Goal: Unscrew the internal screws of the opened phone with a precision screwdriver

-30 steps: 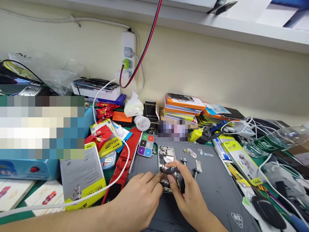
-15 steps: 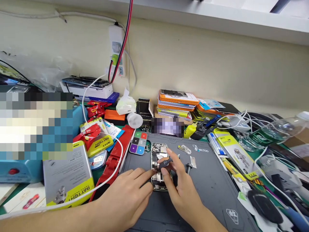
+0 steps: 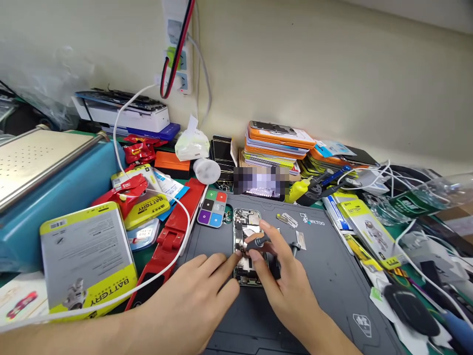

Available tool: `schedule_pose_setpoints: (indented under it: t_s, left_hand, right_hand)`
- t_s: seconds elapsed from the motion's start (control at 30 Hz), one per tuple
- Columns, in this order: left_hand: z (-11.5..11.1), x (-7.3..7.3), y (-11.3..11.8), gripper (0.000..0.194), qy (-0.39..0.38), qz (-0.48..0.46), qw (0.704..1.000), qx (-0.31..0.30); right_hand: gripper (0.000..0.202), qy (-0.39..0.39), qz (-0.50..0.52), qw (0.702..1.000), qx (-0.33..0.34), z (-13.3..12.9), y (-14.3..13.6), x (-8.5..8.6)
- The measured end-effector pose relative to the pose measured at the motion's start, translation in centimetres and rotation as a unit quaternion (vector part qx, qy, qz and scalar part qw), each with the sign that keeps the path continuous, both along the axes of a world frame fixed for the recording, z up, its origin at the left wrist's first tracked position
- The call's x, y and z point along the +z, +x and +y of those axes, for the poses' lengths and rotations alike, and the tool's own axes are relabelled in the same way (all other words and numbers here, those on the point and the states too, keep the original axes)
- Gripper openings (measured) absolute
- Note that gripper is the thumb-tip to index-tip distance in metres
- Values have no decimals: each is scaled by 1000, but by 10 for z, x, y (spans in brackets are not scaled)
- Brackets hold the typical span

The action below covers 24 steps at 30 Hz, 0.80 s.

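A: And the phone [image 3: 246, 266]?

B: Flat on the mat [image 3: 318, 276], insides bare — to be taken as the middle of the dial.

A: Right hand [image 3: 284, 282]?

B: At four o'clock from there, grip closed around a tool [image 3: 256, 241], thumb on one side and fingers on the other. Nose aimed roughly at nine o'clock, over the bare parts.

A: Left hand [image 3: 207, 283]?

B: At eight o'clock, fingers stretched out, index tip at the phone's nine-o'clock side, just beside the tool's nose. Grip shut on something small there? Cannot tell — too little in sight.

A: Main worry?

B: A skid of the nose, from too much sideways push or poor seating. Then a gouge in the bare parts, or a jab to the left index tip, so near.

A: A shifted phone, too?

B: Possible, with uneven pressing from the left.

A: Trouble farther out?

B: At two o'clock, a blade [image 3: 288, 220] on the mat: risk of a nick from a careless sweep. At three, a second tool [image 3: 295, 248], easily knocked. Around nine, a cable [image 3: 189, 220], running down near the left arm [image 3: 111, 328]: risk of a snag, hence a jerk.
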<state>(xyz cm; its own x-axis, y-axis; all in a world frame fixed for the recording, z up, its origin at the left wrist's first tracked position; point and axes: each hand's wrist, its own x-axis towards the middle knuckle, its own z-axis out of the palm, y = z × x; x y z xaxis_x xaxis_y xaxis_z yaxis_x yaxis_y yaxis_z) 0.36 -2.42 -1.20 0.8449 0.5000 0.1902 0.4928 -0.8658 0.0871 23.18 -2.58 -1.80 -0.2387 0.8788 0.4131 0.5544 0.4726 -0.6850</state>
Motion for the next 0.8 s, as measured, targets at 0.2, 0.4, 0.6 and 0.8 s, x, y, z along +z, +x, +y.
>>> schedule_pose_setpoints:
  t_s: [0.2,0.4,0.6,0.8]
  left_hand:
    - [-1,4,1,18,-19,4,1000,4]
    - [7,14,-4,28,-275,-191,938,89]
    - [21,21,-8,42,-622,-385,649,207]
    - [25,25,0,25,-632,-351,664,190]
  right_hand:
    - [68,7,11,1000,2,0,-1,-4]
    - [67,25,113,992,-41,-2,-3,1]
    - [58,-39,283,957,-49,-1,-7,13]
    - [55,-154,421,893,-33,1,-7,20]
